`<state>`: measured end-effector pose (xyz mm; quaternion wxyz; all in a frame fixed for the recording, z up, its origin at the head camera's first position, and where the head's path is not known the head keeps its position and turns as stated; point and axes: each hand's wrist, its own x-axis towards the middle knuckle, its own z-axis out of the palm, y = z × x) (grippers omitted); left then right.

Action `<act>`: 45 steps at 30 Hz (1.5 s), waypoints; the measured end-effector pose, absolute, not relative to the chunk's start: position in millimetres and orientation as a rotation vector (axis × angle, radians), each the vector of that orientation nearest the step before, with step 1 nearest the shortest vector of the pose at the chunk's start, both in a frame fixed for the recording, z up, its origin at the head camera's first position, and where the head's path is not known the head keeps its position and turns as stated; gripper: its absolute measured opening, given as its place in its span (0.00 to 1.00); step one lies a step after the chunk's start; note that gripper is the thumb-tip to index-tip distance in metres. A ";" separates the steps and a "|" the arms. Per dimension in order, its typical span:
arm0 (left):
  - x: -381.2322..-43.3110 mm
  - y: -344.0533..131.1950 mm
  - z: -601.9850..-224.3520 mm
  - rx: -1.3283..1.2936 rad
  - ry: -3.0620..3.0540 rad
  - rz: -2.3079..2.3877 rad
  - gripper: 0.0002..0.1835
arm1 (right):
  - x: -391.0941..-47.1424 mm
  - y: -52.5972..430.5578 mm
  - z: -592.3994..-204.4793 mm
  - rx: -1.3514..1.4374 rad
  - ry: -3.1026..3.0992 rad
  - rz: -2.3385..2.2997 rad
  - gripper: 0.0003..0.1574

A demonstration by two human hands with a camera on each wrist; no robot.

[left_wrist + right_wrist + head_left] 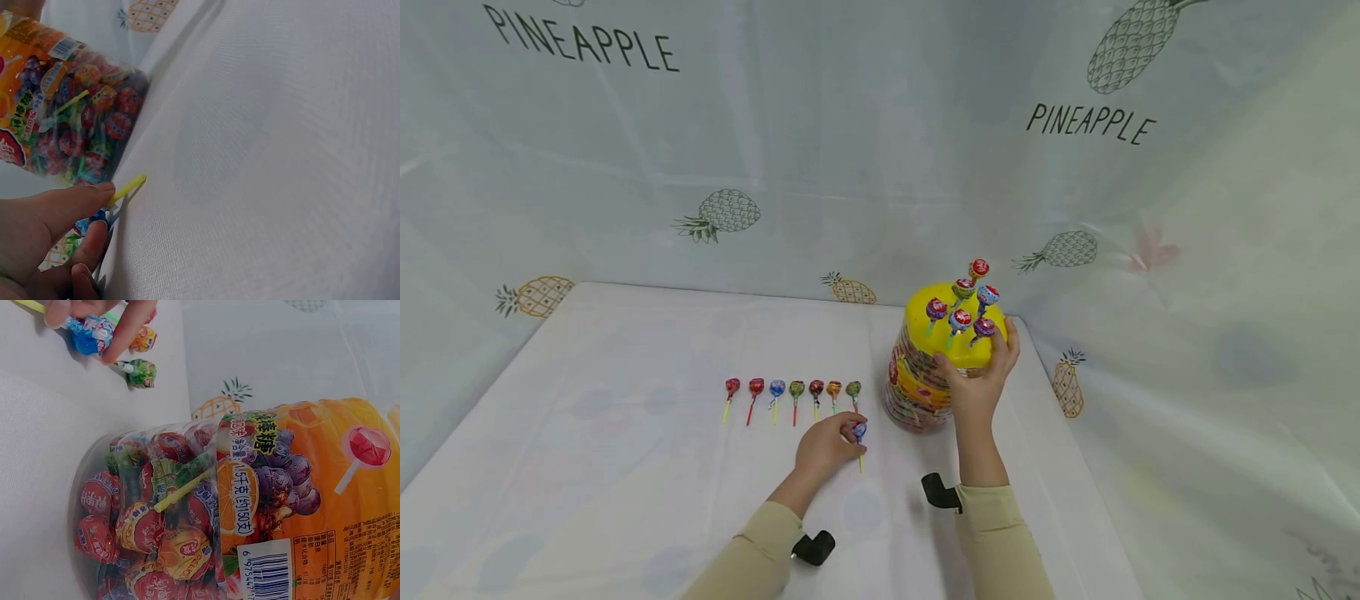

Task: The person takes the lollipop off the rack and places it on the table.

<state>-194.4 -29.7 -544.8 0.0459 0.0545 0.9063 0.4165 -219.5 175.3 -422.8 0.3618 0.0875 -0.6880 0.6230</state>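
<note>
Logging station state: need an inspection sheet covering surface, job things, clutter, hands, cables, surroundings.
Surface: white fabric-textured table covering with faint pale spots.
Job things: clear, cylindrical plastic jar standing, holding wrapped lollipops; six round colour-wrapped lollipops standing on its round yellow lid; seven multicoloured wrapped lollipops lying in a row.
Clutter: nothing seen.
Left hand: pinches blue-wrapped lollipop with yellow stick.
Right hand: grips the lid's edge.
Cables: nothing seen.
Surroundings: pale sheet backdrop printed with pineapples.
</note>
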 end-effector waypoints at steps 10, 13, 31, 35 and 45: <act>-190.8 -29.1 -543.5 0.177 2.770 1.291 0.24 | -227.4 179.2 -433.4 0.266 -1.736 1.607 0.44; -190.1 -28.4 -543.3 0.179 2.775 1.290 0.25 | -227.9 179.7 -433.9 0.269 -1.734 1.613 0.44; -189.3 -26.9 -545.8 0.185 2.777 1.239 0.27 | -211.9 171.5 -414.3 0.282 -1.743 1.626 0.43; -187.7 -26.4 -547.2 0.167 2.787 1.263 0.26 | -208.6 169.8 -411.4 0.296 -1.736 1.616 0.43; -183.1 -28.5 -547.3 0.138 2.814 1.338 0.24 | -210.6 169.9 -415.2 0.308 -1.722 1.638 0.42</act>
